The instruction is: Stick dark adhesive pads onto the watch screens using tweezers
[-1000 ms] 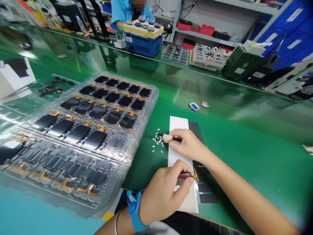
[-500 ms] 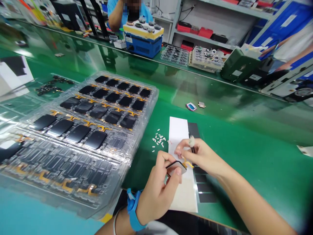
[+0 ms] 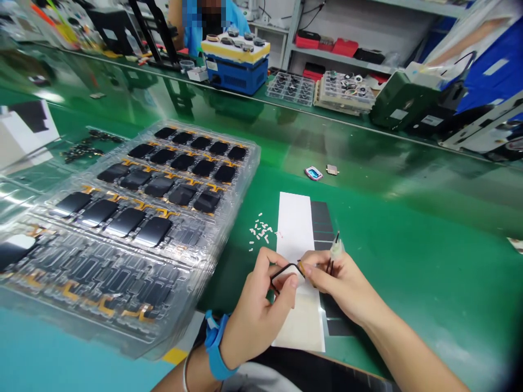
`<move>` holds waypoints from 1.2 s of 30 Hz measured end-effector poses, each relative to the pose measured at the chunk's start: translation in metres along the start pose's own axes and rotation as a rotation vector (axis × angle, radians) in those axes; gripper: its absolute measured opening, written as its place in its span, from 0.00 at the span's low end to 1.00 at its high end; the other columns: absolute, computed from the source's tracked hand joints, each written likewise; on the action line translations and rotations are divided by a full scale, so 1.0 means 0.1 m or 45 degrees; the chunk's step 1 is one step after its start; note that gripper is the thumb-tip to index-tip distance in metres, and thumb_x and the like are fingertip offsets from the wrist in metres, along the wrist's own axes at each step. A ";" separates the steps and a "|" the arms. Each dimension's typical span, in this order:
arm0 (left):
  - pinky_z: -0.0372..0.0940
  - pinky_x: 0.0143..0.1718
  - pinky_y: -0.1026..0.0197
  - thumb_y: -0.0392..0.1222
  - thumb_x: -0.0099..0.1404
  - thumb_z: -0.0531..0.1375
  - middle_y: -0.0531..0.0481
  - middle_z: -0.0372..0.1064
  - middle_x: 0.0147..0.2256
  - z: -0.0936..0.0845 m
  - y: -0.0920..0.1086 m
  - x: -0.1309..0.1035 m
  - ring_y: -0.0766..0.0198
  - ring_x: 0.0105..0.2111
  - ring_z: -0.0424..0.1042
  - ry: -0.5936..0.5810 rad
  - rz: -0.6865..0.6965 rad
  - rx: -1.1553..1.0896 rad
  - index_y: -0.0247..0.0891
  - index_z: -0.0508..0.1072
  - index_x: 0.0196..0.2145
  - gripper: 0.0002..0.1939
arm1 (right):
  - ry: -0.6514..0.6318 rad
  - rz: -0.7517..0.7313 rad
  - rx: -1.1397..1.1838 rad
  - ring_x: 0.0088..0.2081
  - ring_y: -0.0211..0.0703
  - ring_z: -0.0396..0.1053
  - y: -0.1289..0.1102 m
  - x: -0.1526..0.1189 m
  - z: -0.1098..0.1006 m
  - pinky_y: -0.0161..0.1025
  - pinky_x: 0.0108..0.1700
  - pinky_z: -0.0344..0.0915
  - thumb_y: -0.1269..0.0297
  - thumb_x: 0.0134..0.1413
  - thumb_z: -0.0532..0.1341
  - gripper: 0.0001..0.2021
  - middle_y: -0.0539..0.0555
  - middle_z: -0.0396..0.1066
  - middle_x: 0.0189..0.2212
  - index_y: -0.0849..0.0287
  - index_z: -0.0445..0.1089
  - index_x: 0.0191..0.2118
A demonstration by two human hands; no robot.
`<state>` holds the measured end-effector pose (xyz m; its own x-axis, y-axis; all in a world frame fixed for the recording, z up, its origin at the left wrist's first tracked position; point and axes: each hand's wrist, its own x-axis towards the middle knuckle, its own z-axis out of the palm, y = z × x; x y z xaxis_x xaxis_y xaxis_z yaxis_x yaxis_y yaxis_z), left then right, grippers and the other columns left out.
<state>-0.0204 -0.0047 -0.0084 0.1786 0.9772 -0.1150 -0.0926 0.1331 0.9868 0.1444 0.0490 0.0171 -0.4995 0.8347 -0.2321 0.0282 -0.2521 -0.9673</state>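
My left hand (image 3: 259, 313) is closed around the edges of a small watch screen (image 3: 291, 270), its pale grey back and dark rim facing me. At the screen's right corner, my right hand (image 3: 347, 283) pinches the orange flex cable (image 3: 302, 267) between thumb and fingertip. A pair of tweezers (image 3: 336, 250) is tucked in the same hand, its pale upper part standing above the knuckles. Beneath both hands lies a long white paper strip (image 3: 295, 218). Beside it is a sheet of dark rectangles (image 3: 322, 220), partly hidden by my right hand.
Left of the paper are several tiny white pieces (image 3: 260, 231). A large clear tray (image 3: 223, 231) of watch screens fills the left side. Farther back lie a watch case (image 3: 314, 173) and a small square part (image 3: 332, 170). A co-worker (image 3: 237, 19) sits beyond a blue box (image 3: 237, 73).
My right thumb and fingertip have come down onto the flex cable, which they now largely cover. The screen has tilted a little in my left hand. The camera view has shifted slightly.
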 end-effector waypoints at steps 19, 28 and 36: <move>0.54 0.26 0.68 0.50 0.76 0.49 0.60 0.54 0.26 -0.01 0.01 0.01 0.71 0.25 0.54 -0.118 0.016 -0.176 0.42 0.55 0.41 0.10 | 0.259 -0.257 -0.493 0.19 0.30 0.45 -0.09 -0.08 0.13 0.34 0.22 0.45 0.63 0.56 0.63 0.10 0.43 0.50 0.16 0.61 0.76 0.27; 0.55 0.26 0.68 0.49 0.76 0.48 0.60 0.57 0.25 0.00 0.03 0.04 0.71 0.24 0.56 -0.139 -0.014 -0.167 0.42 0.54 0.40 0.10 | 0.363 -0.263 -0.500 0.35 0.40 0.64 -0.09 -0.19 -0.04 0.38 0.40 0.61 0.52 0.67 0.52 0.19 0.52 0.65 0.31 0.57 0.72 0.32; 0.56 0.28 0.67 0.47 0.76 0.48 0.57 0.59 0.28 -0.01 0.06 0.05 0.70 0.26 0.58 -0.102 -0.037 -0.122 0.41 0.57 0.38 0.09 | 0.549 -0.674 -1.044 0.32 0.38 0.63 0.14 -0.52 0.05 0.36 0.33 0.60 0.70 0.65 0.54 0.06 0.51 0.65 0.31 0.56 0.68 0.41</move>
<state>-0.0214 0.0008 -0.0031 0.2598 0.9569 -0.1300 -0.1787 0.1799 0.9673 0.1663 -0.0001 0.0155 -0.2748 0.8847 0.3765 0.5517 0.4658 -0.6918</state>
